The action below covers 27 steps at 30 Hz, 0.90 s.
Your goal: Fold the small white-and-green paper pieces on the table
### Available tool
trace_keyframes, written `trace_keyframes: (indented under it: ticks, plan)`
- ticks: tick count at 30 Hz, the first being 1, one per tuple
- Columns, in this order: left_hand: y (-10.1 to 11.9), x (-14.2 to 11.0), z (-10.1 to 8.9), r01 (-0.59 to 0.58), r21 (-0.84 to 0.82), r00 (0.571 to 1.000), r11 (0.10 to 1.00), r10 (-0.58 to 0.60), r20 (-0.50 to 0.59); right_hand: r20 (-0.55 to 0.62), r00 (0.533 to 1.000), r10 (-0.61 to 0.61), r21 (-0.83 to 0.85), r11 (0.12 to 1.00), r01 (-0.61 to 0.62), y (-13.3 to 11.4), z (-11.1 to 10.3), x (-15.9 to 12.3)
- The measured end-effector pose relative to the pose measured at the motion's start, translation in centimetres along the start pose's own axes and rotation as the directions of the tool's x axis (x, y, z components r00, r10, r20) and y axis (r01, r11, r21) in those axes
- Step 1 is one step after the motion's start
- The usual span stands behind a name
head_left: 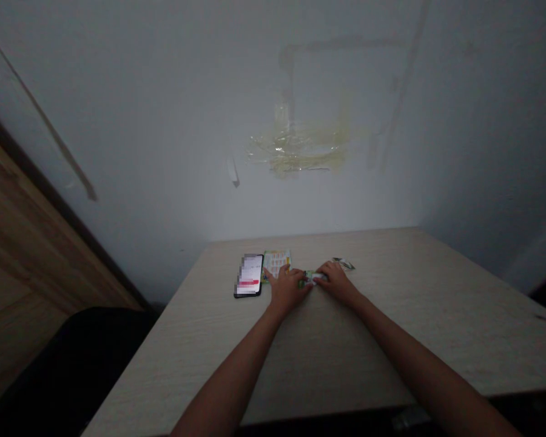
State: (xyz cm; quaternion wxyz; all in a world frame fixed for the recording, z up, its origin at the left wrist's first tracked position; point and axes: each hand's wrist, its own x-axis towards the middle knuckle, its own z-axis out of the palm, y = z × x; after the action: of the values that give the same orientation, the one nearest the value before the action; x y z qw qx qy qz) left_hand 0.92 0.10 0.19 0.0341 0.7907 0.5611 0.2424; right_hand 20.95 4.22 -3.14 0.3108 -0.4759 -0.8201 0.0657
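Note:
Near the middle of the table, my left hand [289, 287] and my right hand [340, 284] face each other across a small flat green-and-white printed piece [316, 277]. Thumb and index finger of my left hand close on its left end, while the other fingers spread over the lower part of a printed sheet [277, 260]. My right hand has its thumb and bent fingers on the right end. Just behind the right fingers lies a small white piece with dark green marks [346, 264]. What the small pieces are is too small to make out.
A phone [251, 278] with a lit screen lies left of the sheet. The pale wooden table [391, 255] meets a grey wall [164, 152] with tape remains [300, 152]. A black chair-like shape [86, 358] stands at the left, by a wooden panel [22, 243].

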Motion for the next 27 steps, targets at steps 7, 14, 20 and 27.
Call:
trace_keyframes:
  ticks: [7,14,20,27]
  plan:
    - [0.6,-0.08,-0.28,0.029,0.057,1.0,0.998,-0.03,0.011,-0.024,0.997,0.072,0.028,0.997,-0.072,-0.09,0.18,0.09]
    - [0.66,-0.04,-0.48,0.041,0.054,0.999,0.998,-0.043,0.028,-0.04,0.992,0.119,0.164,0.98,-0.111,-0.09,-0.27,0.14]
    - [0.5,-0.04,-0.24,0.037,0.024,0.999,0.999,-0.038,0.022,-0.054,0.989,0.138,0.168,0.978,-0.127,-0.24,-0.33,0.47]
    - [0.45,-0.08,-0.04,0.041,0.042,0.999,0.998,-0.041,0.02,-0.042,0.988,0.148,0.05,0.988,-0.146,-0.74,0.03,0.8]
